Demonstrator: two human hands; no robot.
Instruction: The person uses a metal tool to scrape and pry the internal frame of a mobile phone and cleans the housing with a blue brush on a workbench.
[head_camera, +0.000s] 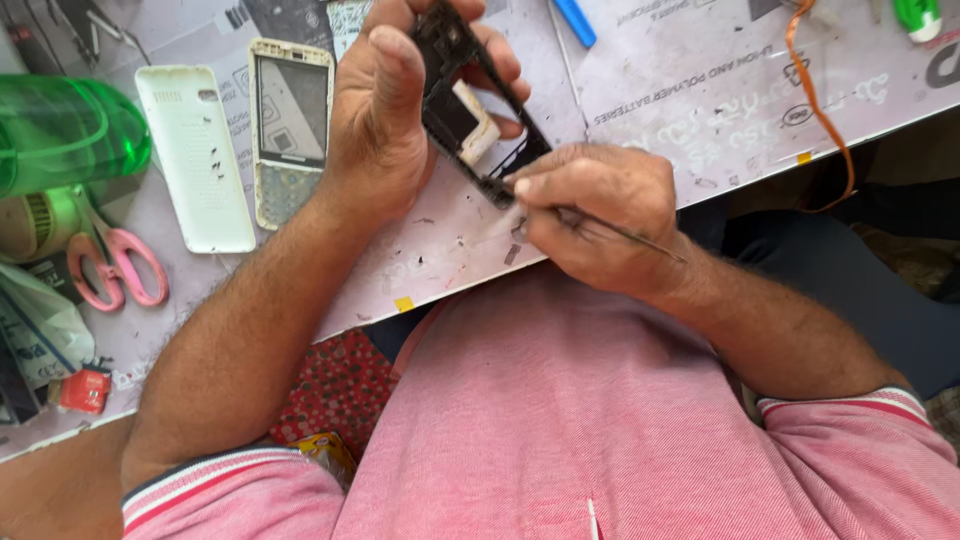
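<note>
I am watching the left hand (385, 120) clenching around a black phone frame (472, 105), holding it tilted just above the tabletop (700, 90). The right hand (595, 215) is pinching a thin metal tool (625, 232), its tip touching the frame's lower end. A white back cover (195, 155), front panel (290, 125) and pink scissors (115, 265) are lying to the left.

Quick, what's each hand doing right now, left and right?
Left hand: closed around the black phone frame, holding it up.
Right hand: closed on a thin metal tool, tip at the frame's lower end.
</note>
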